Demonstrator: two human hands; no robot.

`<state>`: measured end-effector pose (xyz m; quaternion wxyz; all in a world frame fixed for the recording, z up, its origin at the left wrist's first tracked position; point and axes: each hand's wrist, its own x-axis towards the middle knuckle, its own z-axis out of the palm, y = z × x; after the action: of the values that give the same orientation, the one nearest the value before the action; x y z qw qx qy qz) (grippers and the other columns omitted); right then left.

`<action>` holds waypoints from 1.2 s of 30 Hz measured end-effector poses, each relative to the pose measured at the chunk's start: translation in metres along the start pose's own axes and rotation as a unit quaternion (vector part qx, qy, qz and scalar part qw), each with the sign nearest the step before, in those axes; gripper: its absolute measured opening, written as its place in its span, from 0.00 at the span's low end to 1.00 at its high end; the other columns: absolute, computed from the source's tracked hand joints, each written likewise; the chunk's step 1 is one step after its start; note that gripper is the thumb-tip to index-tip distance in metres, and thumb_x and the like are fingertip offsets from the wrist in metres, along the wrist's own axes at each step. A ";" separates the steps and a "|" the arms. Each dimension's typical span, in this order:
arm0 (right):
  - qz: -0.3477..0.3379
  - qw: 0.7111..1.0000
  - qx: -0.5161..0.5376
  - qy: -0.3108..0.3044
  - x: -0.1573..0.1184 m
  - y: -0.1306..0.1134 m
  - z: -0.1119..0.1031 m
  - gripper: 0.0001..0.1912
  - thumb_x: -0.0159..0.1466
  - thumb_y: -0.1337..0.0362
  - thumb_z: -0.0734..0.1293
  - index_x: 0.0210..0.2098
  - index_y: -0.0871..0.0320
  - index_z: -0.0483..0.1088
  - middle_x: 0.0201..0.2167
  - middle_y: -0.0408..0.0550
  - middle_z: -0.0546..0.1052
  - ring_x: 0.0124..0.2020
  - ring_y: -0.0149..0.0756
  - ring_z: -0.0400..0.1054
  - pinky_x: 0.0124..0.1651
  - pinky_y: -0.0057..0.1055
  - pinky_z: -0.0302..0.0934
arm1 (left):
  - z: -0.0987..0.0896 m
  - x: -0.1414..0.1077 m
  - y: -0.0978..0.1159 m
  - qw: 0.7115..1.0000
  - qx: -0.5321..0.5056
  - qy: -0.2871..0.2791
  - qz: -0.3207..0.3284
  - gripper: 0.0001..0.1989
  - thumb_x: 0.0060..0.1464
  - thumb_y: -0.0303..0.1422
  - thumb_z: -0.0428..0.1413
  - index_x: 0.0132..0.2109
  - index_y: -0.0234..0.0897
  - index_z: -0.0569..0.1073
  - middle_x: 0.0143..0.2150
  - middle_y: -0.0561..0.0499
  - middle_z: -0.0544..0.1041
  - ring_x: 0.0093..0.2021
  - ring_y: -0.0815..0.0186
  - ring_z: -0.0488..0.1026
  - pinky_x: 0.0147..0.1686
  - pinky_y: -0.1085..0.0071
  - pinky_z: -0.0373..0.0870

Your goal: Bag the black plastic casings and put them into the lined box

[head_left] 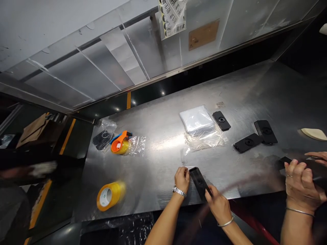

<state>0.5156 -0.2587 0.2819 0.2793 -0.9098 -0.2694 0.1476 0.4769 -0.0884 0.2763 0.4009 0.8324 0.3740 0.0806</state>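
Note:
My left hand (182,179), with a metal wristwatch, and my right hand (217,204), with a thin bangle and slightly blurred, both grip a black rectangular plate (198,182) at the table's near edge. The plate tilts between them, its circular recess partly visible. Thin clear film (186,157) seems to lie against it beside my left hand, though the contact is hard to see. Farther back lie a stack of clear plastic bags (196,119) and several loose black plates, one of them (221,120) right next to the stack.
The steel table (158,173) also holds an orange tape dispenser (120,144), a yellow tape roll (110,196), and a bagged black item (103,139). A co-worker's hands (301,183) hold something black at right. Another blurred hand (42,169) is at far left.

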 end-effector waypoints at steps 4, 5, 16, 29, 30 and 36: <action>0.003 0.999 -0.033 0.001 -0.002 -0.003 0.000 0.16 0.62 0.56 0.52 0.35 0.57 0.66 0.27 0.50 0.77 0.25 0.43 0.72 0.25 0.33 0.61 | 0.005 -0.002 -0.002 0.997 -0.056 0.011 -0.049 0.06 0.51 0.29 0.49 0.33 0.37 0.70 0.28 0.50 0.73 0.30 0.66 0.69 0.32 0.70 0.65; 0.001 0.999 -0.038 0.000 -0.002 -0.004 -0.001 0.16 0.63 0.57 0.52 0.35 0.57 0.66 0.26 0.50 0.77 0.24 0.42 0.72 0.24 0.33 0.61 | 0.006 -0.003 -0.003 0.996 -0.068 0.014 -0.059 0.06 0.51 0.30 0.49 0.33 0.37 0.71 0.28 0.50 0.73 0.30 0.66 0.69 0.32 0.70 0.65; -0.021 0.998 -0.056 -0.007 0.001 -0.009 0.001 0.14 0.63 0.59 0.52 0.35 0.58 0.65 0.27 0.51 0.76 0.27 0.41 0.73 0.26 0.31 0.61 | 0.016 -0.007 -0.004 0.963 -0.216 0.044 -0.153 0.12 0.50 0.37 0.49 0.32 0.34 0.72 0.29 0.49 0.74 0.30 0.65 0.70 0.33 0.69 0.66; -0.036 0.999 -0.040 0.010 0.007 -0.016 0.004 0.14 0.63 0.60 0.52 0.31 0.59 0.65 0.24 0.50 0.75 0.22 0.40 0.71 0.22 0.30 0.58 | 0.025 0.003 0.004 0.899 -0.324 0.129 -0.265 0.15 0.42 0.42 0.56 0.29 0.33 0.70 0.22 0.52 0.70 0.21 0.70 0.66 0.22 0.74 0.63; -0.039 0.999 -0.034 0.012 0.006 -0.016 0.004 0.15 0.63 0.59 0.52 0.31 0.59 0.65 0.24 0.50 0.75 0.22 0.39 0.71 0.22 0.30 0.58 | 0.025 0.004 0.005 0.896 -0.325 0.134 -0.270 0.15 0.40 0.42 0.57 0.28 0.33 0.70 0.22 0.52 0.70 0.20 0.71 0.65 0.22 0.74 0.63; -0.051 0.998 -0.001 0.029 0.005 -0.017 0.007 0.17 0.65 0.57 0.51 0.31 0.59 0.64 0.21 0.47 0.74 0.20 0.36 0.70 0.22 0.28 0.60 | 0.018 0.004 0.008 0.880 -0.332 0.147 -0.306 0.17 0.35 0.44 0.60 0.24 0.34 0.69 0.17 0.54 0.68 0.17 0.71 0.63 0.18 0.75 0.59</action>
<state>0.5101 -0.2412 0.2854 0.2927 -0.8993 -0.3071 0.1066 0.4919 -0.1000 0.2692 0.5991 0.4731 0.6158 0.1950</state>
